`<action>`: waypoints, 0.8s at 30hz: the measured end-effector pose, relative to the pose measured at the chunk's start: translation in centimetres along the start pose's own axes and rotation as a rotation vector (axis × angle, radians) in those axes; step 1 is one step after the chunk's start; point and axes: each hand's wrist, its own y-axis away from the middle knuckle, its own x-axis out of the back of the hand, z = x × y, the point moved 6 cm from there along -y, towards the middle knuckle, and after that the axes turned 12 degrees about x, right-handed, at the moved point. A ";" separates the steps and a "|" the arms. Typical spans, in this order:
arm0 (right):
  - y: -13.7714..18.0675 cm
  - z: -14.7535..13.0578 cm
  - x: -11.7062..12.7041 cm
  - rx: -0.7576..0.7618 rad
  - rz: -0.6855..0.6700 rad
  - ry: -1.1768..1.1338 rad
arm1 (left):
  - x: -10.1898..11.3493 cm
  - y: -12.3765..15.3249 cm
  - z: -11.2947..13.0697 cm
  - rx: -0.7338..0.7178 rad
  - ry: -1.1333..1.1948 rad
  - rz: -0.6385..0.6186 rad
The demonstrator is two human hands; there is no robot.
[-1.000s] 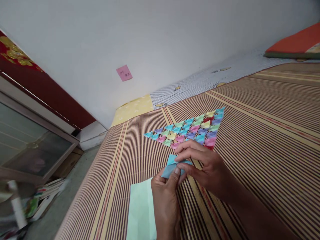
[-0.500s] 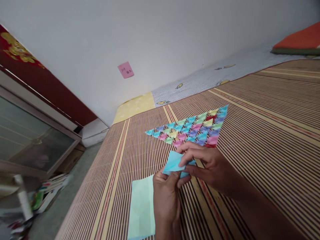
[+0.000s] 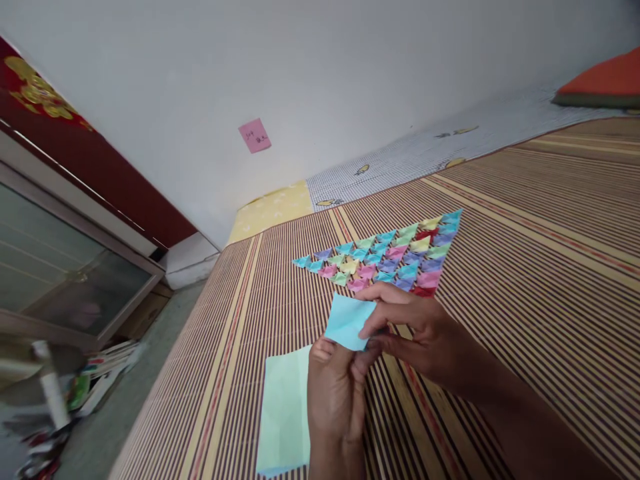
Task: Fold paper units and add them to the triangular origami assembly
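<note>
Watching from the side, I see the small blue paper (image 3: 347, 319) held up in the air above the mat (image 3: 235, 347), between the person's two hands. A second ago it showed a slanting fold with a layer beneath; now one broad, nearly square face is turned up, with a faint crease across it. I take that to mean it has been flipped or opened out, and that the folding is partway along rather than finished.

The left hand (image 3: 333, 393) pinches the paper at its near edge, thumb against it and fingers curled in. The right hand (image 3: 417, 327) grips the right side, a fingertip pressing on the face; whether its thumb is under the paper I can't tell, as that corner is hidden.

Just beyond the hands lies a triangle of small folded papers (image 3: 373, 257) in blue, pink, green, yellow, purple and red, its narrow tip to the left. It lies as it did a moment ago. To the left of the left hand, on the near part of the mat, a pale green sheet (image 3: 284, 407) rests flat. On the far wall (image 3: 360, 73) hangs a pink note (image 3: 255, 135).
</note>
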 end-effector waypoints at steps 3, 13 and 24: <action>0.1 0.0 0.2 0.008 -0.041 0.057 | 0.0 -0.1 0.0 0.042 0.080 -0.039; 0.0 0.0 0.7 0.035 -0.032 0.157 | -0.1 0.8 0.6 0.102 0.299 -0.096; 0.3 1.4 0.7 -0.103 0.230 -0.106 | 0.5 0.4 0.1 -0.023 0.198 0.123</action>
